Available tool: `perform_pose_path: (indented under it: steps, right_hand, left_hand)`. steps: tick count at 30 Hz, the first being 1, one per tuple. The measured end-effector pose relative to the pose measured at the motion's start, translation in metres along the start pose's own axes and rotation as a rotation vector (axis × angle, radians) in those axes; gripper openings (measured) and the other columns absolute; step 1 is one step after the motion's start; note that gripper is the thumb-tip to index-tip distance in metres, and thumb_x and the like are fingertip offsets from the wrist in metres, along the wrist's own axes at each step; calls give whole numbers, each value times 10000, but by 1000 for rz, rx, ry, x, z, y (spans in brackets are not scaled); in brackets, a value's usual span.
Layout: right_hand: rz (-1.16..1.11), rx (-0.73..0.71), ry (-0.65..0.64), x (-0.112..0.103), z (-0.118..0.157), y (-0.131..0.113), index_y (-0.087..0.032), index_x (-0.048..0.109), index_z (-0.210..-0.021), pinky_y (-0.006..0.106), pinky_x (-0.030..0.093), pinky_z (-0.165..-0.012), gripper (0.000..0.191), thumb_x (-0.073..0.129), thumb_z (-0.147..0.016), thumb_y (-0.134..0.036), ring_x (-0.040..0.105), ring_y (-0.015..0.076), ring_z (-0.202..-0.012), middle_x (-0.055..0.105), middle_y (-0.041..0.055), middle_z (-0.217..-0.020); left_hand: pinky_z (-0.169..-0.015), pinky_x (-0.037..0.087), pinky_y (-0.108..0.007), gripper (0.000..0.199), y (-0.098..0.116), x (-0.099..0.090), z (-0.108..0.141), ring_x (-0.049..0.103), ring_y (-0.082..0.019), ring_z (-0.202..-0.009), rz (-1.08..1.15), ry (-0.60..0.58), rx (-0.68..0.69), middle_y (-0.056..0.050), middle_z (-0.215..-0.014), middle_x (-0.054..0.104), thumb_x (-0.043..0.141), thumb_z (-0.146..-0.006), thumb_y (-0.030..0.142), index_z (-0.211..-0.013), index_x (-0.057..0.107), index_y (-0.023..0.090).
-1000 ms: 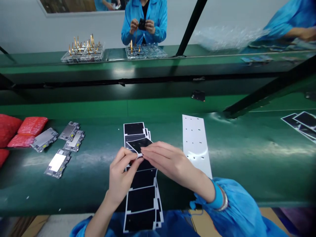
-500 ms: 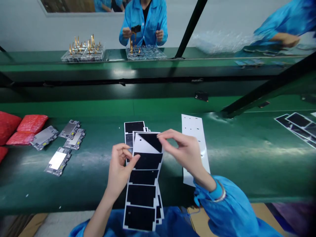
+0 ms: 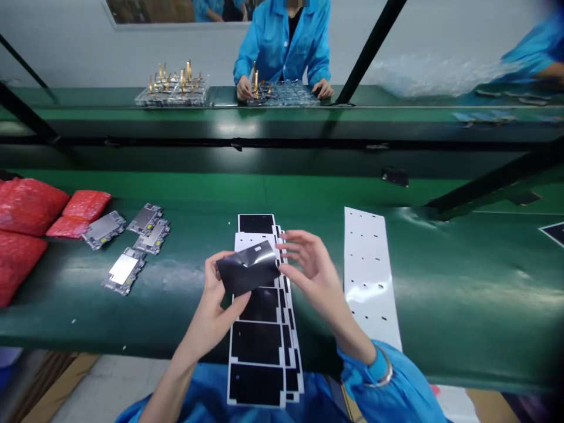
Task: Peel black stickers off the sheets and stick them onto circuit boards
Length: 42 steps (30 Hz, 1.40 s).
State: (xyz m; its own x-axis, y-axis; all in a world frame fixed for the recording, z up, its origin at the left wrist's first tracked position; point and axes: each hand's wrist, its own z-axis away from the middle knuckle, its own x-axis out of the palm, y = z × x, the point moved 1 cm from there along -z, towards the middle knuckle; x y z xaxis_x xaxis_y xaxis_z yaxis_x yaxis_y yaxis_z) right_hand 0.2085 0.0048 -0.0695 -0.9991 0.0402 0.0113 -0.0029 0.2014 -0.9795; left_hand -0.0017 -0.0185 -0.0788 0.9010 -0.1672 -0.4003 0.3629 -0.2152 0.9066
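Note:
A loose black rectangular sticker (image 3: 247, 271) with a small square cut-out is tilted above a stack of white backing sheets. My left hand (image 3: 215, 302) pinches its left side between thumb and fingers. At the sticker's right edge, my right hand (image 3: 311, 267) has its fingers spread; whether the thumb touches the edge I cannot tell. Below lies the top sticker sheet (image 3: 257, 342), bearing a column of black stickers, with a bare white strip at its upper end. Other sheets stick out from under it at the right.
On the green bench (image 3: 198, 235), a white sheet with small holes (image 3: 368, 270) lies at right. Several circuit boards (image 3: 124, 270) and red bubble-wrap packs (image 3: 33, 205) are at left. Across the raised shelf, a person in blue (image 3: 286, 47) handles clear trays (image 3: 174, 94).
The black sticker has come off its backing and passed into my left hand. My right hand has let go and spread its fingers. The camera view has shifted left.

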Motion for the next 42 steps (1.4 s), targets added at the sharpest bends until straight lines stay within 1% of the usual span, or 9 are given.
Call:
perform_pose_path:
  steps: [4,7,12,15,21,25,32,37,42]
  right_hand:
    - [-27,123,-210,0,-1,9,-210,655,-829,255,595,-639,188,744,-866,-372,682,138,-670,676,-5,-731]
    - [138,-41,-203,3,2,3,-210,631,-778,250,557,-583,168,693,-908,-296,656,137,-623,667,-6,-694]
    - [689,-574,-88,-5,10,-15,-221,652,-903,302,526,-647,121,621,-937,-109,662,166,-690,720,24,-786]
    - [840,-714,-92,-16,13,-20,-212,650,-959,314,519,-639,138,628,-928,-79,650,179,-703,714,36,-792]
    - [899,-794,-57,-34,16,-25,-202,658,-1001,314,549,-640,192,636,-908,-36,658,188,-731,686,62,-826]
    - [889,-760,-42,-36,17,-26,-229,677,-988,323,556,-620,226,636,-895,-27,665,187,-701,700,50,-823]
    - [807,-690,35,-39,23,-29,-235,697,-942,325,559,-613,231,640,-878,-21,673,185,-682,702,36,-801]
    - [637,-493,126,-46,29,-26,-237,695,-885,333,573,-631,126,689,-878,-112,696,197,-693,733,28,-777]
    - [374,-224,235,-49,25,-17,-231,718,-816,275,585,-579,59,773,-833,-238,714,182,-676,749,25,-751]
  left_hand:
    - [-1105,498,-417,168,12,-12,10,517,-261,-1280,-206,-45,117,-113,-1329,453,566,-956,214,-1058,699,229]
    - [-1072,504,-504,251,7,-26,7,512,-301,-1284,-452,-98,206,-118,-1348,495,591,-913,163,-1117,692,270]
    - [-1020,432,-694,483,-58,-96,-28,500,-470,-1304,-968,252,-75,-257,-1419,498,669,-901,337,-1353,596,183]
    - [-1073,396,-689,593,-95,-128,-41,461,-498,-1372,-1007,350,-221,-327,-1467,458,665,-908,360,-1415,519,92]
    - [-1211,274,-650,352,-91,-88,-11,453,-371,-1441,-968,118,54,-141,-1302,639,630,-946,360,-1270,612,223]
    - [-1053,520,-465,239,-77,-61,0,628,-289,-1228,-891,48,226,-115,-1110,664,589,-965,344,-1141,614,185]
    - [-819,564,-308,336,-81,-89,-44,693,-202,-880,-902,27,206,-98,-1050,694,401,-1018,265,-1238,649,212]
    - [-1002,502,-511,472,-89,-98,-56,597,-343,-1199,-932,136,137,-197,-1328,576,568,-969,369,-1410,538,205]
    - [-1087,472,-486,579,-92,-92,-28,576,-301,-1239,-746,78,50,-110,-1280,582,705,-870,398,-1394,505,255]
